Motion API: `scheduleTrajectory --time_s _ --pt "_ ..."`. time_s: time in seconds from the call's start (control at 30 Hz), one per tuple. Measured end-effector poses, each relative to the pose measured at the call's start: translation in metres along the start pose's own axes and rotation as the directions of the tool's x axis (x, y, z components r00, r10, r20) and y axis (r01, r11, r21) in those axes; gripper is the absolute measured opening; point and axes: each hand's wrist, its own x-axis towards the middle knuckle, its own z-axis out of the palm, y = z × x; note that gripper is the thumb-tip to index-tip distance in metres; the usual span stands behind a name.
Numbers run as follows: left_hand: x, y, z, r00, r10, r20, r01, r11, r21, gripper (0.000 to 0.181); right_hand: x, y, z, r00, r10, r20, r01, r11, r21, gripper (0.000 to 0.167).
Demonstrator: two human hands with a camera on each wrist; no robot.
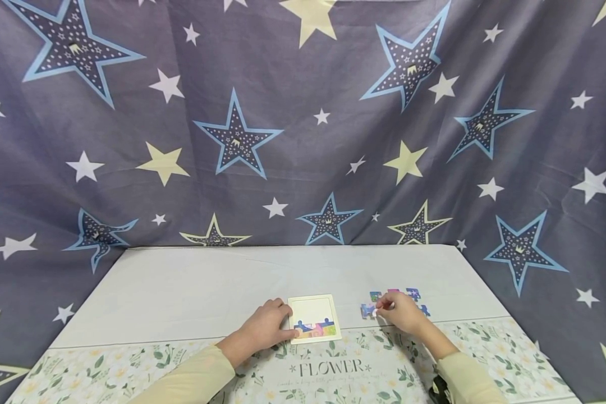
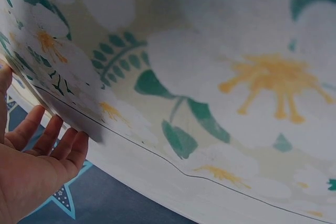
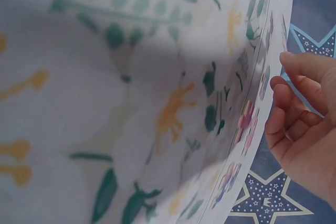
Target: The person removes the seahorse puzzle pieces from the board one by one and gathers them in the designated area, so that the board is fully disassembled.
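Note:
A shallow cream puzzle tray (image 1: 313, 297) lies on the white cloth, with joined jigsaw pieces (image 1: 315, 329) along its lower part. My left hand (image 1: 267, 325) rests at the tray's left side, its thumb at the lower left corner. In the left wrist view, the left hand's fingers (image 2: 65, 142) are spread along the tray's edge. My right hand (image 1: 401, 311) pinches a blue jigsaw piece (image 1: 367, 310) at its right end, thumb and index finger curled together. In the right wrist view, the right hand (image 3: 304, 103) shows its other fingers bent and the pinched piece is not clear.
Loose jigsaw pieces (image 1: 412, 293) lie around and partly under the right hand. A floral cloth strip (image 1: 353, 376) lettered FLOWER runs along the near side of the white tabletop (image 1: 207, 292). A dark star-patterned curtain (image 1: 283, 112) hangs behind and at both sides.

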Motion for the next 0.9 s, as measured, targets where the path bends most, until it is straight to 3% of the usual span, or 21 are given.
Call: scheduleTrajectory --time_s 0.9 --pt "-0.0019 0.0014 -0.0025 1.0 0.001 0.012 0.0 1.0 -0.016 0.052 -0.0066 0.0102 -0.0071 0.998 0.058 0.006 -0.058 0.998 0.001 0.005"
